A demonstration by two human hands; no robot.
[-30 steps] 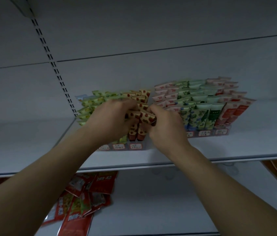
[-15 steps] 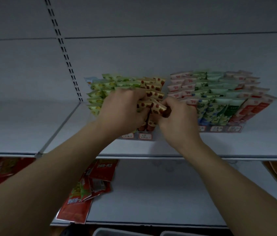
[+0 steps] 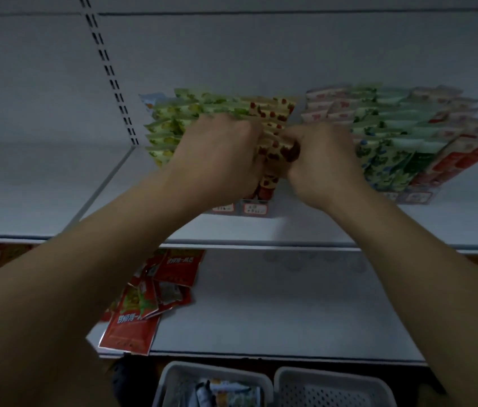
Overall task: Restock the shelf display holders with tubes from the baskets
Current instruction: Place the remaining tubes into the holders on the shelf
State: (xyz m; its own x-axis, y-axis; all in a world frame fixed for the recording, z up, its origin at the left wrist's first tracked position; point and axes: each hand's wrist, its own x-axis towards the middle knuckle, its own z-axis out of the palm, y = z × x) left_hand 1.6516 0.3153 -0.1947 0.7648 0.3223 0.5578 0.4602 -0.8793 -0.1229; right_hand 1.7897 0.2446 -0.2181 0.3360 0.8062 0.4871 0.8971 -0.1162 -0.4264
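Note:
Two tiered display holders stand on the upper white shelf (image 3: 320, 230). The left holder (image 3: 249, 208) carries green and yellow tubes (image 3: 167, 124) and orange strawberry-print tubes (image 3: 276, 110). The right holder (image 3: 414, 198) carries pink, green and red tubes (image 3: 402, 124). My left hand (image 3: 220, 154) and my right hand (image 3: 323, 163) meet over the strawberry column. My right hand pinches a strawberry-print tube (image 3: 279, 151) by its dark cap end. My left hand's fingers curl round the strawberry tubes beside it.
Red snack packets (image 3: 141, 315) lie piled on the lower shelf at the left. Two white plastic baskets show at the bottom edge: the left basket (image 3: 173, 374) holds some tubes, the right basket (image 3: 331, 383) shows bare mesh. A slotted upright (image 3: 108, 71) runs up the back wall.
The view has tilted down, bringing the two baskets into sight. Both hands stay on the strawberry tubes, pressed closer together over the left holder's right column.

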